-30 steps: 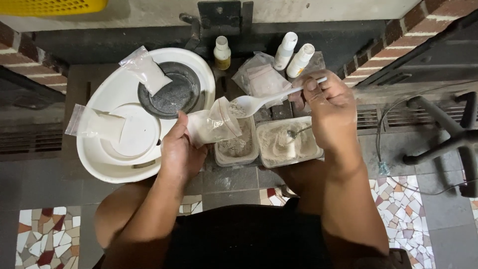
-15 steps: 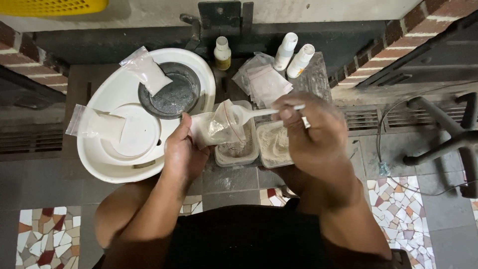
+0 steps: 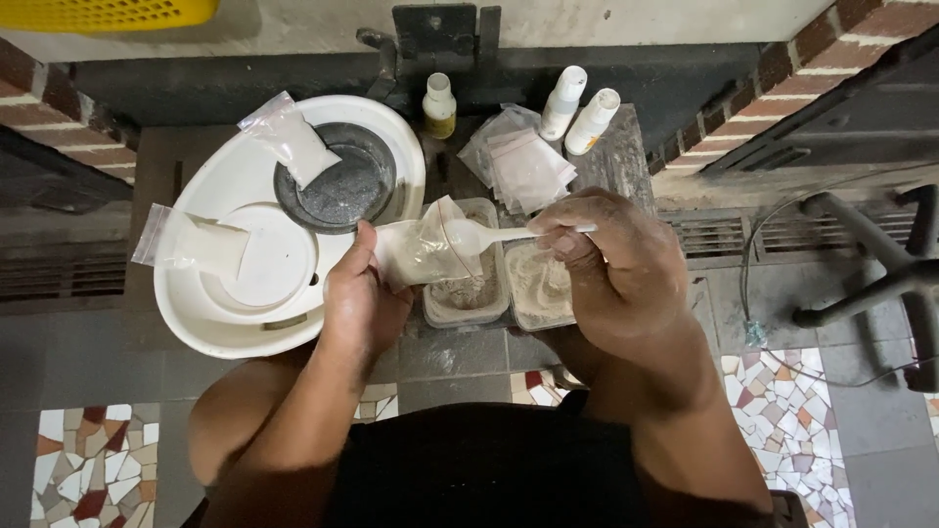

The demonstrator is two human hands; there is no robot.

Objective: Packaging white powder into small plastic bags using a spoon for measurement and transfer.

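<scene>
Currently logged: right hand [image 3: 611, 264], fingers pinched on a white plastic spoon [image 3: 489, 236], had dropped from higher up a second earlier, so the spoon bowl now sat inside the mouth of the small clear zip bag [image 3: 423, 251], pointing to powder being delivered. Left hand [image 3: 360, 298] was clamped on that bag, above two tubs of pale powder [image 3: 468, 291]. Bag: transparent, crumpled, red-striped seal, some whitish powder inside. Beside it, a white basin [image 3: 210, 323].

Mosaic floor [image 3: 93, 460] (brick walls [image 3: 39, 93]).
</scene>
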